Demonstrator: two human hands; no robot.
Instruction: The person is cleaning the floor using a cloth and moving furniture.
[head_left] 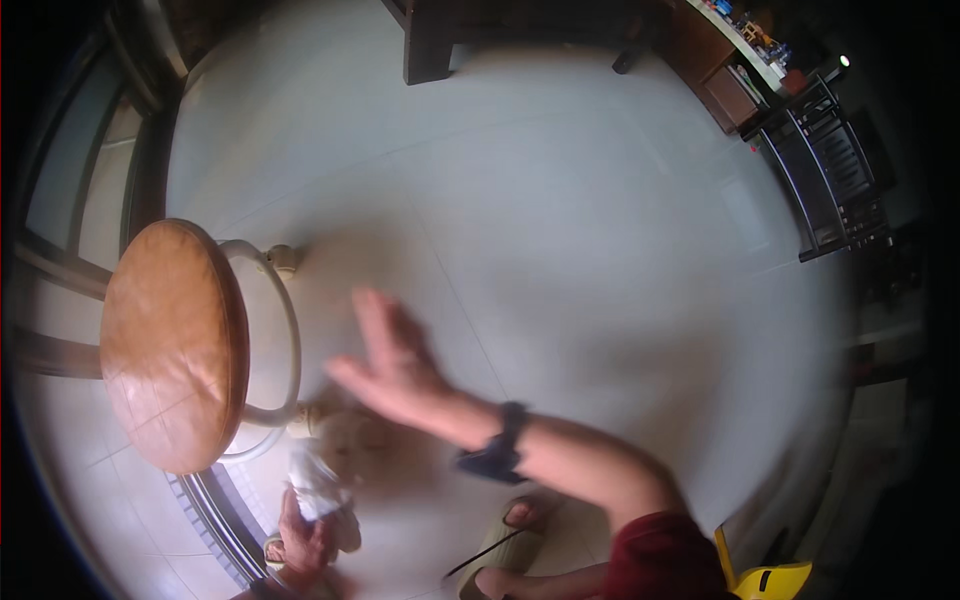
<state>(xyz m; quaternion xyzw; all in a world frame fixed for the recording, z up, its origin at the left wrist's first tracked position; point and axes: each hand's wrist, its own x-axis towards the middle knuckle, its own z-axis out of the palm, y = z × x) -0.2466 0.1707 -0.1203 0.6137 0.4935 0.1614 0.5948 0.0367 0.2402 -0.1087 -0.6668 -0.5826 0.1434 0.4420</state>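
My right hand [388, 362] reaches out over the pale tiled floor with its fingers spread and nothing in it; it is blurred. A black watch [503, 445] sits on that wrist and a red sleeve covers the upper arm. Just left of the hand stands a round brown stool [170, 340] with a white metal ring frame [290, 330]. Low at the left, my left hand [305, 545] grips a crumpled white cloth [315, 482], close to the stool's foot. My sandalled foot [512, 535] shows below the right forearm.
A dark wooden furniture leg [428, 45] stands at the top. A brown cabinet [722, 70] and a black metal rack [838, 170] stand at the upper right. A yellow object [768, 578] lies at the lower right. A window frame and floor track [210, 510] run along the left.
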